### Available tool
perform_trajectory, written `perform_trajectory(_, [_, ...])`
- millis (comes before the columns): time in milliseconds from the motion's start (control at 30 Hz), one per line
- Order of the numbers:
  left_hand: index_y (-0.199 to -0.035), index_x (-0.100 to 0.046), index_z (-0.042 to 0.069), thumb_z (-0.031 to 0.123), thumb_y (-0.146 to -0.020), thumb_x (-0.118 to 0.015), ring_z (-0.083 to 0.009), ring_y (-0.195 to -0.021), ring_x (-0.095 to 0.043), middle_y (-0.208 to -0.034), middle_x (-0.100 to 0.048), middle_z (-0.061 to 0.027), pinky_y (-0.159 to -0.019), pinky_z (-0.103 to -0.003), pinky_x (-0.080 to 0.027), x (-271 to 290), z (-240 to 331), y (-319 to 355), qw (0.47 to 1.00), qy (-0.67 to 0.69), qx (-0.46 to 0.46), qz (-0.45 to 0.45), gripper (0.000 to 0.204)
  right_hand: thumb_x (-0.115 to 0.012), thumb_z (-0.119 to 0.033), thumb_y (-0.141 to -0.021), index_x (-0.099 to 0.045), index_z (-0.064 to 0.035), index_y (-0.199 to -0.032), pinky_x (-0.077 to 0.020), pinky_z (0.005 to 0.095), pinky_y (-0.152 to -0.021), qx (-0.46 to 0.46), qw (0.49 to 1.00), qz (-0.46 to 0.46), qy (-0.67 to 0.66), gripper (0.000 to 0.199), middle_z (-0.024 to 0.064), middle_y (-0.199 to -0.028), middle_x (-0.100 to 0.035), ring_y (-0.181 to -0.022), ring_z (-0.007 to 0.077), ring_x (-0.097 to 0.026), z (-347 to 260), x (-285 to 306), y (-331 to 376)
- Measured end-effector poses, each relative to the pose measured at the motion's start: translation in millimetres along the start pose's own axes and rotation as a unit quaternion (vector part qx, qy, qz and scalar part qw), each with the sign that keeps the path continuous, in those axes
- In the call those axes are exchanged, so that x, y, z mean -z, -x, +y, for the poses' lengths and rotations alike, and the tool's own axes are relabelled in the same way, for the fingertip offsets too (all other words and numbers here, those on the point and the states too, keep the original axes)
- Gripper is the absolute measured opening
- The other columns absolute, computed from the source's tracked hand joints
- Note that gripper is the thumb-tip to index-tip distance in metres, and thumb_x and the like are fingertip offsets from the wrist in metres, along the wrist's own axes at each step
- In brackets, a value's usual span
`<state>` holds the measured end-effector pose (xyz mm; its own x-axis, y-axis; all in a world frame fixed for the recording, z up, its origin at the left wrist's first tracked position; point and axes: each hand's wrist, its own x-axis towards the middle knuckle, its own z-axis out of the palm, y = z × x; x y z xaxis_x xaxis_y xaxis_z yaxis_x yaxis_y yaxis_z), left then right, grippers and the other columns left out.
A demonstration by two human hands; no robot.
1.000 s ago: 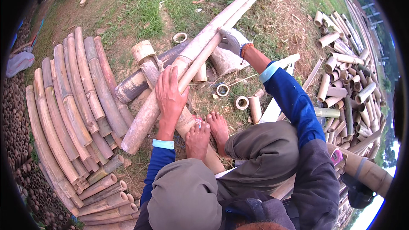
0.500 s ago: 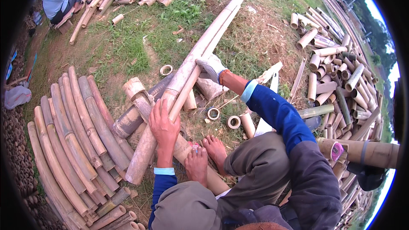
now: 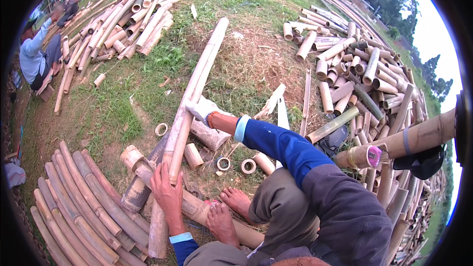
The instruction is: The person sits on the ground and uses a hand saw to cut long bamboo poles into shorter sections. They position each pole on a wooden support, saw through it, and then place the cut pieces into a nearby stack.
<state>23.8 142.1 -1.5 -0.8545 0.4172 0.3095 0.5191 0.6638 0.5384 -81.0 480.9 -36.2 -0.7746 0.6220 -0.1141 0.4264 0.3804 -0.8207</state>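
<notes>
Bamboo pole, long and pale, running from upper centre of the frame down to lower left, lying across a short thick bamboo log and other cut pieces. Left hand, bare, at lower centre-left, fingers curled over the pole's lower stretch, grasping it from above. Right hand, in a whitish glove, at mid-frame, closed on the same pole higher up, blue sleeve stretching back toward lower right. Two bare feet just right of the left hand, pressed on a thick bamboo piece lying crosswise under the pole. Small cut bamboo rings on the dirt between the hands and the knee, another ring left of the pole. Row of long split bamboo strips fanned along the lower left. Heap of short bamboo sections at the right, a second stack of poles at upper left on the grass. Another person in a light blue top seated at the far left edge, well apart. Dark sandal near the right heap.
</notes>
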Motion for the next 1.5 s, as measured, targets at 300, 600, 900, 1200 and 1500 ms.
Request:
perform_trajectory(300, [-0.154, -0.06, -0.002, 0.035, -0.099, -0.081, -0.0441, -0.14, -0.059, -0.155, -0.062, -0.0241, -0.118, -0.052, -0.047, 1, -26, 2, 0.999, 0.006, 0.04, 0.005, 0.069, -0.068, -0.056, -0.095, -0.063, -0.0022, -0.138, -0.0564, 0.0535, -0.104, 0.12, 0.981, 0.025, 0.151, 0.069, 0.0281, -0.125, -0.073, -0.115, 0.0453, -0.072, -73, 14, 57])
perform_trajectory(600, [-0.153, -0.06, -0.001, 0.039, -0.102, -0.078, -0.0441, -0.135, -0.063, -0.149, -0.066, -0.0249, -0.115, -0.052, -0.049, 0, -27, 0, 0.997, 0.063, 0.03, -0.009, 0.068, -0.08, -0.026, -0.08, -0.071, -0.0156, -0.135, -0.0488, 0.0583, -0.11, 0.514, 0.82, -0.042, 0.248, 0.057, 0.0166, -0.13, -0.069, -0.129, 0.0446, -0.059, -49, -13, 50])
perform_trajectory(900, [-0.141, -0.059, 0.001, 0.037, -0.106, -0.073, -0.0469, -0.127, -0.066, -0.139, -0.069, -0.0257, -0.107, -0.055, -0.051, 6, -24, 2, 0.995, 0.048, 0.083, -0.007, 0.052, -0.082, -0.029, -0.074, -0.075, -0.0159, -0.109, -0.0497, 0.0555, -0.101, 0.556, 0.767, -0.068, 0.312, 0.038, 0.0114, -0.11, -0.067, -0.117, 0.0371, -0.061, -70, -13, 73])
perform_trajectory(1200, [-0.14, -0.058, -0.001, 0.034, -0.107, -0.072, -0.0484, -0.128, -0.065, -0.14, -0.068, -0.0273, -0.109, -0.056, -0.05, 4, -22, 5, 0.996, 0.057, 0.067, -0.003, 0.05, -0.071, -0.025, -0.087, -0.072, -0.0148, -0.098, -0.0533, 0.0524, -0.085, 0.533, 0.774, -0.008, 0.341, 0.016, 0.0089, -0.102, -0.067, -0.111, 0.0334, -0.063, -56, -30, 77])
perform_trajectory(1500, [-0.139, -0.059, -0.002, 0.033, -0.108, -0.071, -0.0483, -0.129, -0.065, -0.14, -0.068, -0.0288, -0.111, -0.055, -0.049, 3, -24, 6, 0.996, 0.058, 0.061, 0.008, 0.049, -0.07, -0.023, -0.087, -0.071, -0.0139, -0.098, -0.0532, 0.0519, -0.085, 0.535, 0.757, 0.021, 0.375, 0.014, 0.0095, -0.103, -0.065, -0.113, 0.0359, -0.061, -62, -25, 87])
